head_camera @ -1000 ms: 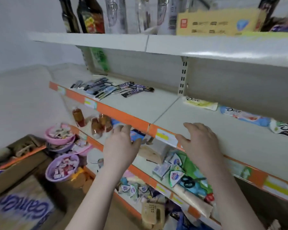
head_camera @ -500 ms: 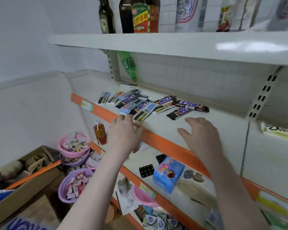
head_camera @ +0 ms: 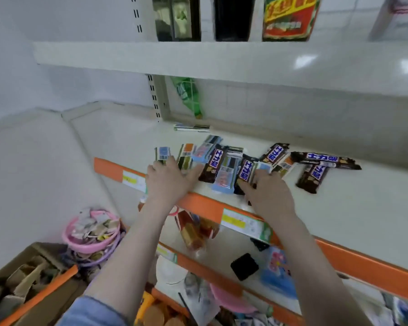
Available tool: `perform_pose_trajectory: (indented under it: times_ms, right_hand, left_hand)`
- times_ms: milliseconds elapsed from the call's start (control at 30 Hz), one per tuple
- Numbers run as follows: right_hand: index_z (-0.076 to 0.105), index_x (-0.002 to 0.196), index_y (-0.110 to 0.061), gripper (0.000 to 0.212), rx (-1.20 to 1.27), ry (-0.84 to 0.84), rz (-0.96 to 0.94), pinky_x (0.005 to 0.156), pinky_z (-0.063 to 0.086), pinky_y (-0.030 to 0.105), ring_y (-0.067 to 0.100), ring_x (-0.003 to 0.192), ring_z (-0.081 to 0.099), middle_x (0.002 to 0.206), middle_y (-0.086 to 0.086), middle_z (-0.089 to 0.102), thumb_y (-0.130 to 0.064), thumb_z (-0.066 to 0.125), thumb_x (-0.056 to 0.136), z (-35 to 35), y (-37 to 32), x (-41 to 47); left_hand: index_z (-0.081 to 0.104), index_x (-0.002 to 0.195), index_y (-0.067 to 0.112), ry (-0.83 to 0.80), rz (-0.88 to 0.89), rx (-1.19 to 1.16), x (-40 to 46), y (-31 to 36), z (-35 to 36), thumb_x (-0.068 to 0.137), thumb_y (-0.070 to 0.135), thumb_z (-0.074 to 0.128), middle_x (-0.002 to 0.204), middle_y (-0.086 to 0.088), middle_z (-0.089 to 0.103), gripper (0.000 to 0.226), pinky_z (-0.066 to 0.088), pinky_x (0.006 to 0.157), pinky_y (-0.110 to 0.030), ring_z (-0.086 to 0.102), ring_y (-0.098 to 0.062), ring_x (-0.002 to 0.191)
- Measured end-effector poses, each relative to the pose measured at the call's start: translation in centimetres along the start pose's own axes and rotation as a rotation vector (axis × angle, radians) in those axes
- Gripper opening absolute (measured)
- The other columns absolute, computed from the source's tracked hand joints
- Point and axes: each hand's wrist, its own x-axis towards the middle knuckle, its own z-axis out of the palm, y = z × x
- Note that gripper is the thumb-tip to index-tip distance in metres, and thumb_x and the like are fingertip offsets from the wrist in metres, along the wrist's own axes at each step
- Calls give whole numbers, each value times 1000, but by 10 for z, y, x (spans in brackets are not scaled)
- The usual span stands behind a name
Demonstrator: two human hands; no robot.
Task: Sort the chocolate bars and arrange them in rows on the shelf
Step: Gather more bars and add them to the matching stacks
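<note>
Both arms stretched out forward, palms down.
Left hand (head_camera: 169, 178) lies flat with fingers spread; right hand (head_camera: 267, 192) has fingers slightly bent, pointing forward-left.

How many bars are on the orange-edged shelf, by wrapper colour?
Dark brown wrappers: 5
Light blue wrappers: 3
Other pale or green wrappers: 4
Total: 12, approximate, since the bars overlap and the left hand and right hand cover some.

Chocolate bars (head_camera: 245, 161) lay jumbled on the shelf (head_camera: 339, 208) near its front edge; bottles (head_camera: 233, 17) stood on the shelf above.
</note>
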Motion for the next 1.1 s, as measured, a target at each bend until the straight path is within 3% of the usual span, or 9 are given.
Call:
perform_pose_trajectory:
  times_ms: [133,267,500,633,733,800,900,1100]
  right_hand:
    - [48,116,-5,53,-11,58,108,84,43,39,36,103,51,113,21,49,-49,50,86,15,-28,10]
    - [49,120,-6,49,72,117,159,86,42,37,35,104,50,112,19,52,-38,59,84,23,-48,17]
    - [52,104,-5,53,-8,91,291,80,44,38,34,99,54,106,17,59,-50,62,78,27,-48,23]
    - [51,94,-6,52,-8,56,329,77,42,35,29,97,51,103,15,59,-53,62,76,27,-48,25]
    - [46,83,-11,48,48,56,354,66,37,30,24,85,49,98,13,57,-52,67,72,24,-47,26]
    - [46,87,-11,48,113,66,366,64,37,29,23,81,49,101,13,55,-49,71,69,23,-45,27]
    - [51,97,-10,50,187,73,348,65,42,30,23,83,55,104,12,57,-43,74,68,26,-43,28]
    - [56,94,-12,33,259,107,263,57,39,28,18,77,55,92,5,64,-37,69,76,27,-40,29]
  left_hand:
    - [36,133,5,-196,-63,-87,51,-20,6,74,78,39,132,-28,43,94,32,101,-48,39,-40,123]
    - [24,141,7,-297,-45,-51,83,-24,15,65,87,36,137,-25,40,111,31,102,-47,38,-39,126]
    - [32,132,7,-286,0,-32,101,-15,26,62,57,72,132,-17,41,94,36,97,-41,38,-34,122]
    - [35,130,8,-365,1,-21,112,-8,25,61,45,74,128,-16,42,88,38,93,-41,40,-33,118]
    - [35,130,8,-384,47,-13,115,-10,25,65,47,70,126,-16,44,84,40,89,-40,42,-33,116]
    - [44,113,7,-393,115,-68,119,-12,25,69,43,66,111,-12,52,61,44,78,-35,51,-31,106]
    - [47,74,11,-378,174,-188,119,-12,23,74,25,62,72,-3,56,20,38,48,-24,58,-20,68]
    - [45,66,14,-453,128,-223,114,-10,30,69,25,74,63,1,48,31,34,45,-21,46,-11,53]
